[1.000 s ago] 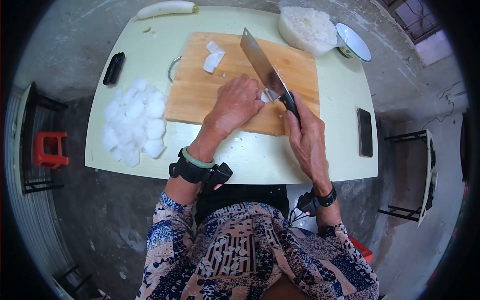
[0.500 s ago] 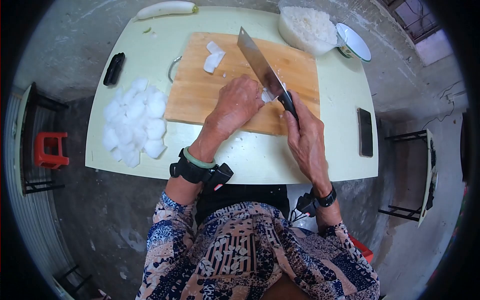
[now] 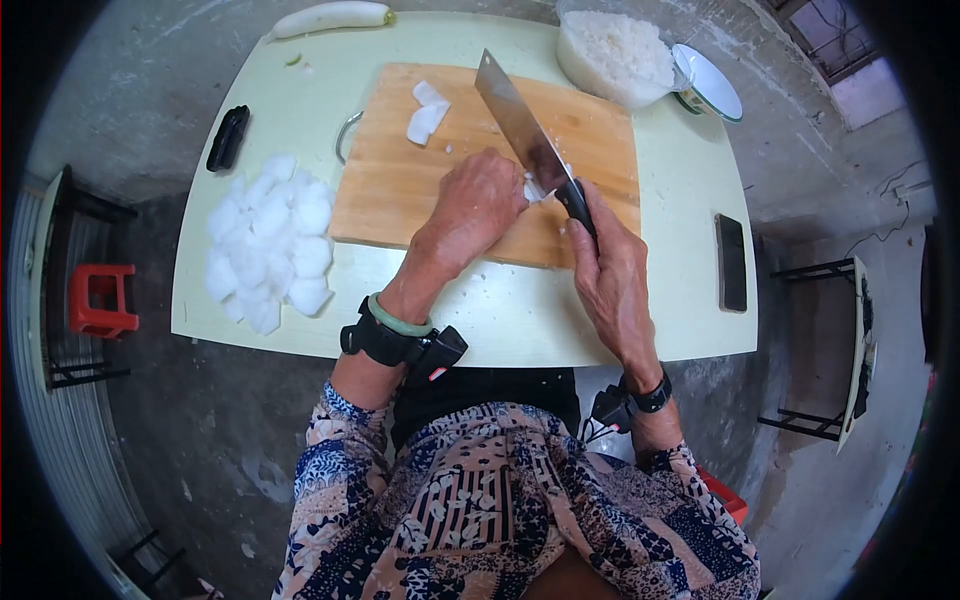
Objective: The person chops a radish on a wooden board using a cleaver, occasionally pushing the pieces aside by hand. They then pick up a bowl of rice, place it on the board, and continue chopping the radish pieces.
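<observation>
My right hand (image 3: pixel 612 268) is closed round the black handle of a cleaver (image 3: pixel 520 118), whose broad blade points up and to the left over the wooden cutting board (image 3: pixel 385 190). Beside the blade, my left hand (image 3: pixel 478 200) is closed with curled fingertips on white radish slices (image 3: pixel 533 188), partly hidden under the fingers. Farther up the board lie a few loose radish slices (image 3: pixel 428 112). A heap of thin round radish slices (image 3: pixel 268 240) rests on the table left of the board.
A whole white radish (image 3: pixel 330 19) lies at the far left. At the far right stand a clear bowl of shredded radish (image 3: pixel 618 60) and a white enamel bowl (image 3: pixel 712 84). A phone (image 3: pixel 731 263) is on the right of the table (image 3: pixel 690 200), a black object (image 3: pixel 229 138) on the left.
Almost nothing differs. The cleaver and both hands keep nearly the same place, with only a very slight shift of the blade.
</observation>
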`<state>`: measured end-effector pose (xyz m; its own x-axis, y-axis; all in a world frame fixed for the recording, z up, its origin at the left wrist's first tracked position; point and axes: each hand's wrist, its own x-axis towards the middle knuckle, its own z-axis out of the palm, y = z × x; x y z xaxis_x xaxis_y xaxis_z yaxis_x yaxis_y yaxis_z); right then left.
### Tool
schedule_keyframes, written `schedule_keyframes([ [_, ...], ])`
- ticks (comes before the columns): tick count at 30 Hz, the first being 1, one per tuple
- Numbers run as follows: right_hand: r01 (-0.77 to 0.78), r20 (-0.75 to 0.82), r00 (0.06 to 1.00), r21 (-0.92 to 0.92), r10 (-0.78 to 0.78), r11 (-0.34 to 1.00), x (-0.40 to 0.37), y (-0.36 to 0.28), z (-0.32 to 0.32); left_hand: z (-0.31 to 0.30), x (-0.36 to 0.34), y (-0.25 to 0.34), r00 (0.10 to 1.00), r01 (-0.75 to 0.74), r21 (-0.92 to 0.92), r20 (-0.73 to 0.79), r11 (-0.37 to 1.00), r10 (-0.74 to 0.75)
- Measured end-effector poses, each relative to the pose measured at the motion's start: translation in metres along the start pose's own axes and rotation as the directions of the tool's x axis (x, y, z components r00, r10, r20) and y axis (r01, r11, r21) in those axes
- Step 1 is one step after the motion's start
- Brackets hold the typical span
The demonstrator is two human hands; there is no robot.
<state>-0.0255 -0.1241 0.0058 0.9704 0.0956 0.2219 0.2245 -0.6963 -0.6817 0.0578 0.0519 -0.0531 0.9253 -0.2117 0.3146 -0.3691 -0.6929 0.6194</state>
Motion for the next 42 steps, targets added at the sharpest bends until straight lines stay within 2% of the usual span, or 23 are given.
schedule_keyframes([
  [5,0.02,-0.041,0.999,0.008,-0.019,1.0,-0.004,-0.002,0.001,-0.004,-0.001,0.001,1.0,-0.005,-0.047,0.009,0.999,0.005],
  [7,0.188,-0.101,0.976,-0.043,-0.192,0.981,-0.002,0.009,0.012,-0.005,0.001,0.001,0.998,0.047,-0.08,0.054,0.996,-0.043],
  [8,0.189,-0.102,0.976,-0.043,-0.192,0.981,-0.002,0.012,0.012,-0.005,0.001,0.002,0.998,0.047,-0.079,0.054,0.996,-0.043],
  [10,0.049,-0.013,0.999,0.009,-0.049,0.999,0.0,0.009,0.01,-0.006,0.0,0.002,0.999,0.009,-0.037,0.037,0.999,-0.007],
  [14,0.144,-0.075,0.986,-0.027,-0.146,0.989,0.0,0.012,0.013,-0.004,-0.001,0.001,1.0,-0.003,-0.06,0.01,0.998,0.004],
  [16,0.001,0.002,1.0,0.046,-0.001,0.999,-0.001,0.002,0.005,-0.001,0.001,0.001,1.0,-0.001,0.027,0.025,1.0,0.001],
  [17,-0.001,-0.01,1.0,0.047,0.001,0.999,-0.001,0.003,0.002,-0.001,0.003,0.002,1.0,-0.013,0.03,0.028,0.999,0.012],
  [19,-0.143,-0.013,0.989,0.17,0.147,0.975,-0.003,0.008,-0.006,-0.001,0.001,0.006,0.998,0.02,0.012,0.065,1.0,-0.02],
  [23,-0.082,-0.13,0.987,0.107,0.096,0.991,-0.008,0.014,-0.019,-0.001,-0.001,0.014,0.993,-0.04,0.016,0.115,0.999,0.038],
  [25,-0.11,-0.153,0.981,0.078,0.12,0.991,-0.011,0.015,-0.026,0.002,-0.001,0.016,0.986,-0.164,0.03,0.007,0.986,0.164],
  [29,-0.11,-0.227,0.968,-0.014,0.104,0.994,-0.019,0.028,-0.033,0.003,0.004,0.017,0.958,-0.285,-0.007,0.031,0.958,0.285],
  [31,-0.121,-0.245,0.964,-0.041,0.107,0.992,-0.023,0.033,-0.034,0.01,0.004,0.012,0.919,-0.393,0.045,-0.011,0.919,0.393],
  [34,-0.143,-0.242,0.962,-0.058,0.125,0.988,-0.026,0.036,-0.032,0.017,0.007,0.007,0.924,-0.383,-0.003,-0.026,0.924,0.383],
  [36,-0.125,-0.188,0.977,-0.152,0.096,0.98,-0.026,0.038,-0.028,0.017,0.008,0.005,0.933,-0.359,-0.05,0.011,0.932,0.36],
  [37,-0.042,-0.224,0.975,-0.174,0.002,0.984,-0.025,0.042,-0.023,0.017,0.01,0.004,0.944,-0.324,-0.097,0.038,0.941,0.328],
  [41,0.02,-0.194,0.98,-0.063,-0.032,0.998,-0.02,0.037,-0.011,0.018,0.009,0.01,0.932,-0.359,-0.154,-0.003,0.921,0.363],
  [42,0.017,-0.208,0.978,-0.057,-0.029,0.998,-0.019,0.034,-0.013,0.017,0.009,0.014,0.947,-0.312,-0.188,0.019,0.931,0.321],
])
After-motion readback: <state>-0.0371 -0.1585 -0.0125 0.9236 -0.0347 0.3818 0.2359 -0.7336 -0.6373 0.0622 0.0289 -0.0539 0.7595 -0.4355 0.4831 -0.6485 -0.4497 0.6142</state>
